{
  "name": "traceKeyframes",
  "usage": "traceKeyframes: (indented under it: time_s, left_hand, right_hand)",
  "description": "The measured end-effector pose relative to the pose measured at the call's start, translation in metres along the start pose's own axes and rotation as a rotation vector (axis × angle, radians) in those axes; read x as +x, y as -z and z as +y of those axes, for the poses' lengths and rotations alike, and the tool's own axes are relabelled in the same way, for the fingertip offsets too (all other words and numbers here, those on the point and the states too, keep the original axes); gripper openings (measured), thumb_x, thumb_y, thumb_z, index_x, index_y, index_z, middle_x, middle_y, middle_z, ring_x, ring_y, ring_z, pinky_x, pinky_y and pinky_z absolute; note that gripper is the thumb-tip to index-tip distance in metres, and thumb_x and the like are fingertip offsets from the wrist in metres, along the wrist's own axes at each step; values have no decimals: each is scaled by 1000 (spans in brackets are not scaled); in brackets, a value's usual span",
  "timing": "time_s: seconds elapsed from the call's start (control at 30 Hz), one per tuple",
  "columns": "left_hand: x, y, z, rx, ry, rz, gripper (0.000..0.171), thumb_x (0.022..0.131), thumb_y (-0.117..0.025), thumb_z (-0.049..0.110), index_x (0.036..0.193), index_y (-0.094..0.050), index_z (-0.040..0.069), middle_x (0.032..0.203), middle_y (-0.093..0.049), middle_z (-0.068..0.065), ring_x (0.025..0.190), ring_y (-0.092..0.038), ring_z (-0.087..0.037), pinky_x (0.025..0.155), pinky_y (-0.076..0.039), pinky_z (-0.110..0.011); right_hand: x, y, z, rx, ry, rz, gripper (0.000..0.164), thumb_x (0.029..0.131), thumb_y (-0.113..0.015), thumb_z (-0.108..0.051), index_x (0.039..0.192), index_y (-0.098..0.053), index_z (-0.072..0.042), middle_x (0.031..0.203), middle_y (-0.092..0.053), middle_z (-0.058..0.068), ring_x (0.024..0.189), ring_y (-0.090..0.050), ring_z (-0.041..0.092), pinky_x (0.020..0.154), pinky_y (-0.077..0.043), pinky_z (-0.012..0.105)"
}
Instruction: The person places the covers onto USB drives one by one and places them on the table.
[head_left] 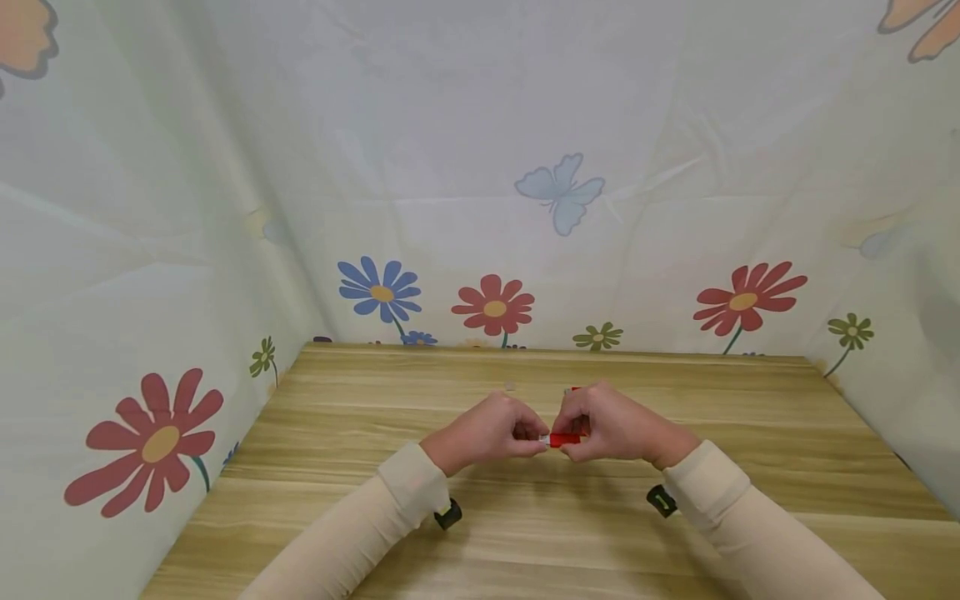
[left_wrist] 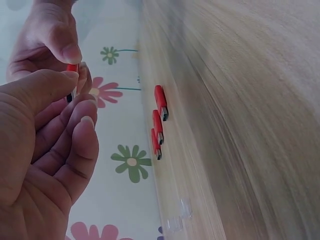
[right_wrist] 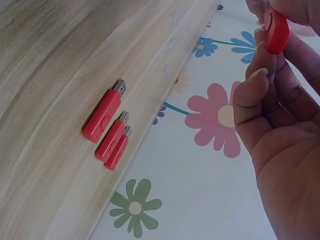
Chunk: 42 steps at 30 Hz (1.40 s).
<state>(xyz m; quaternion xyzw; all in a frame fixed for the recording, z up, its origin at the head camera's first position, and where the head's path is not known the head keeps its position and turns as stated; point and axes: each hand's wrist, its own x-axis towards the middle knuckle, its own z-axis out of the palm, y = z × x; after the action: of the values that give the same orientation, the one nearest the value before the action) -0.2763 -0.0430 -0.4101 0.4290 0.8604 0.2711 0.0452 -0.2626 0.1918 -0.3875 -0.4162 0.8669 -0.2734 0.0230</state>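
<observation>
Both hands meet over the wooden table, one at each end of a red USB flash drive (head_left: 566,439). My right hand (head_left: 611,423) pinches its red body (right_wrist: 278,34) between thumb and fingers. At the connector end, my left hand (head_left: 491,432) pinches with thumb and fingertips, which partly cover that end; it looks pale in the head view. Three more red flash drives lie in a row on the table, as the right wrist view shows: a nearer one (right_wrist: 102,115), a middle one (right_wrist: 110,141) and a far one (right_wrist: 118,151), their metal connectors bare.
Several small clear plastic caps, one of them (right_wrist: 170,46) in the middle, lie in line beyond the drives, near the table's back edge. The wooden table (head_left: 360,400) ends at a white flower-print curtain (head_left: 450,167) that hangs behind it and along both sides.
</observation>
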Motion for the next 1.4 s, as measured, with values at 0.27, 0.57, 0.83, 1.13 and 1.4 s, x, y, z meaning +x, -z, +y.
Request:
traceKeyframes:
  time_s: [0.27, 0.57, 0.83, 1.13, 1.4]
  left_hand:
    - [1, 1, 5, 15, -10, -6, 13, 92, -78, 21, 102, -82, 14, 84, -76, 10, 66, -61, 6, 67, -52, -9]
    - [1, 0, 5, 38, 8, -17, 15, 91, -79, 20, 104, -82, 14, 83, -76, 8, 64, -60, 7, 64, -52, -9]
    - [2, -1, 8, 72, 21, 1, 14, 90, -79, 21, 102, -82, 14, 79, -74, 9, 60, -57, 5, 60, -50, -9]
    - [8, -2, 5, 167, 24, 32, 15, 90, -80, 24, 103, -82, 16, 78, -72, 10, 63, -56, 2, 87, -59, -26]
    - [13, -1, 4, 211, 12, 58, 15, 89, -81, 23, 103, -80, 16, 86, -75, 6, 69, -58, -2, 69, -49, -8]
  right_hand:
    - [0, -3, 2, 1, 44, 21, 15, 81, -80, -8, 89, -80, -20, 78, -71, -6, 68, -63, 10, 62, -57, 23]
    - [2, -6, 3, -48, 99, 50, 12, 80, -81, -9, 88, -81, -18, 79, -71, -7, 67, -61, 3, 61, -57, 23]
    - [3, -7, 5, -42, 89, 64, 12, 80, -82, -11, 87, -81, -20, 79, -69, -12, 70, -60, 5, 61, -57, 23]
    - [3, -4, 9, -54, 57, 71, 12, 82, -82, -11, 91, -79, -20, 82, -69, -12, 68, -61, 3, 63, -58, 24]
    - [4, 5, 9, -72, 39, 80, 12, 83, -83, -12, 93, -79, -19, 84, -70, -9, 70, -63, 5, 64, -59, 25]
